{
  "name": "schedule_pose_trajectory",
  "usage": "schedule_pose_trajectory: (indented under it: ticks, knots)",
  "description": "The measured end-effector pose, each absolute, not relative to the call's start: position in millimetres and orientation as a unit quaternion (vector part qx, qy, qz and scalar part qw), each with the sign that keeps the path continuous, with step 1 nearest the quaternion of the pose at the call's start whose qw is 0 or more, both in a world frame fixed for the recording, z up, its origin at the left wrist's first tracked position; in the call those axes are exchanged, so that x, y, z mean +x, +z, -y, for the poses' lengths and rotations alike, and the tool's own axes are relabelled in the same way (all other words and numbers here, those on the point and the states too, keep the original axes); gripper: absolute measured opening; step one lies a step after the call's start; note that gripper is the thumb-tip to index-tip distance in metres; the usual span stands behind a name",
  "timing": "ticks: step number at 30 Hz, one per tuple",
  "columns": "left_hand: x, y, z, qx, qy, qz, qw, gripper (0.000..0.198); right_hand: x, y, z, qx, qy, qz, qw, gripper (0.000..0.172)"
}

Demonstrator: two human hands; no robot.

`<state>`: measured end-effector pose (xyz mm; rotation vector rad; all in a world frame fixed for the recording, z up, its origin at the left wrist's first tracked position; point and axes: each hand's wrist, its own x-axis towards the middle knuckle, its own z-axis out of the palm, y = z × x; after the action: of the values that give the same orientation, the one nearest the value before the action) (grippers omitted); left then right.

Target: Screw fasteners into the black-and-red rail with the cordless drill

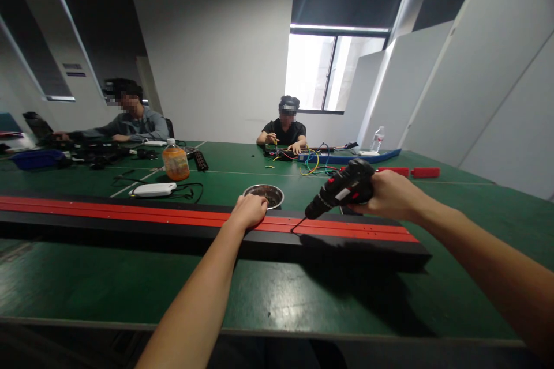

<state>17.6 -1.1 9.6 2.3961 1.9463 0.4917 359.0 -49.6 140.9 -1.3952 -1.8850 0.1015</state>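
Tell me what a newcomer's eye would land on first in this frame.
The long red-and-black rail stands out first, stretching across the green table nearest the camera. The right hand holds a black power drill over it, with the bit angled down to the red strip. The left hand rests on the rail beside a small metal bowl.

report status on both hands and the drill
Left hand curled on the rail. Right hand grips the drill, bit tip on the rail. Metal bowl just behind, not blocking.
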Motion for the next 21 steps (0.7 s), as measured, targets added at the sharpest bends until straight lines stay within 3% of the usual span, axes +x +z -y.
schedule_pose_trajectory:
  ticks: [1,2,6,9,15,21]
  knots:
    - [18,9,1,0.767,0.153,-0.623,0.007,0.046,353,150,48,-0.524,-0.018,0.816,0.242,0.023]
    - [18,9,0,0.767,0.149,-0.624,0.007,0.046,346,158,46,-0.511,-0.073,0.841,0.164,0.022]
    - [17,7,-1,0.772,0.141,-0.62,0.002,0.048,319,185,31,-0.497,-0.175,0.848,0.056,0.025]
    - [17,5,-2,0.775,0.138,-0.617,-0.002,0.049,305,192,17,-0.484,-0.181,0.854,0.057,0.029]
    - [18,5,-1,0.775,0.142,-0.615,-0.001,0.048,301,192,5,-0.439,-0.16,0.873,0.141,0.037]
    - [20,9,2,0.771,0.15,-0.618,0.002,0.047,298,192,11,-0.461,-0.167,0.862,0.126,0.037]
